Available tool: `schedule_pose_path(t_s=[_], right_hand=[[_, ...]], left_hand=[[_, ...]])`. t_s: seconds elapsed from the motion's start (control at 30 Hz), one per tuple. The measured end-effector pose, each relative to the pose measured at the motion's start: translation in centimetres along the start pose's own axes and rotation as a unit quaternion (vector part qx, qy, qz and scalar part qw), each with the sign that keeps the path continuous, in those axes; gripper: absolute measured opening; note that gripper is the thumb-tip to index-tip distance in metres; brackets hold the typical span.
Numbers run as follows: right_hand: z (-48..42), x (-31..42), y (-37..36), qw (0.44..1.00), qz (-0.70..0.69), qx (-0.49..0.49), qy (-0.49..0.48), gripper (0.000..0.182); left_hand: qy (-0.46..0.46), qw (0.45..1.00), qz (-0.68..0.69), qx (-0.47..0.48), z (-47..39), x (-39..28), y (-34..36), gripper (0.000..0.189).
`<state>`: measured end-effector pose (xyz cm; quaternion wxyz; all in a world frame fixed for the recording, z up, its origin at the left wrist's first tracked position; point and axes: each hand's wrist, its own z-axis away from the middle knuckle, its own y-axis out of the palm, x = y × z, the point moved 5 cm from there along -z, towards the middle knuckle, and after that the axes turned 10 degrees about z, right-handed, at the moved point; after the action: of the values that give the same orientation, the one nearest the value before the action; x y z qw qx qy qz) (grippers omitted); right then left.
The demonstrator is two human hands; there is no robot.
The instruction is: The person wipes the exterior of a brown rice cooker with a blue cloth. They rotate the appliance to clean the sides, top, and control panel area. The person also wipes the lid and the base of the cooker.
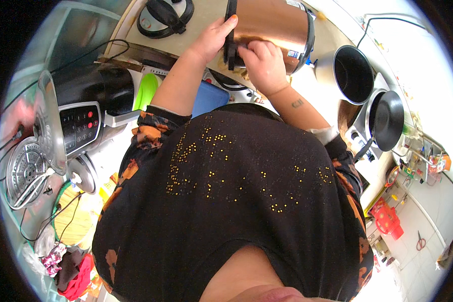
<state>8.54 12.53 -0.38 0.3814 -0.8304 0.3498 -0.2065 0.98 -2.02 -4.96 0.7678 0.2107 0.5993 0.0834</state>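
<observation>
A copper-coloured metal appliance body [271, 20] with black rims, like an electric pressure cooker, lies on its side on the counter at the top. My left hand [213, 39] rests against its black rim, the thumb over the edge. Curled against the lower side of the body near that rim are the fingers of my right hand [264, 64]; whether they pinch something there is hidden. A round black and silver lid with a thick handle [166, 17] lies on the counter to the left of the appliance.
At left stand a black cooker with a button panel [94, 105], a steamer plate [28, 170] and a glass lid [51, 124]. A deep pot [353, 75] and a frying pan [389, 120] are at right. A blue tray [211, 100] lies below my arms. Black cables run along the left wall.
</observation>
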Motion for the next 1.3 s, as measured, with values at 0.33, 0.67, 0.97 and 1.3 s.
schedule_pose_path(t_s=[0.33,0.67,0.97,1.3], right_hand=[[-4.5,-0.7,-0.3,0.999,0.029,0.022,0.001,0.02],[-4.4,-1.1,-0.9,0.998,0.055,0.012,0.004,0.025],[3.5,-6.4,-4.0,0.988,0.118,0.036,0.087,0.024],[5.4,-3.2,-1.7,0.994,-0.018,0.029,0.107,0.017]], left_hand=[[0.0,0.999,0.036,0.013,0.0,0.5,-0.4,0.05],[-0.023,0.999,-0.022,-0.036,-0.2,1.1,-1.0,0.05],[0.009,0.999,-0.025,-0.04,0.0,-0.1,0.1,0.051],[-0.002,0.999,0.039,-0.02,-0.6,1.0,0.5,0.041]])
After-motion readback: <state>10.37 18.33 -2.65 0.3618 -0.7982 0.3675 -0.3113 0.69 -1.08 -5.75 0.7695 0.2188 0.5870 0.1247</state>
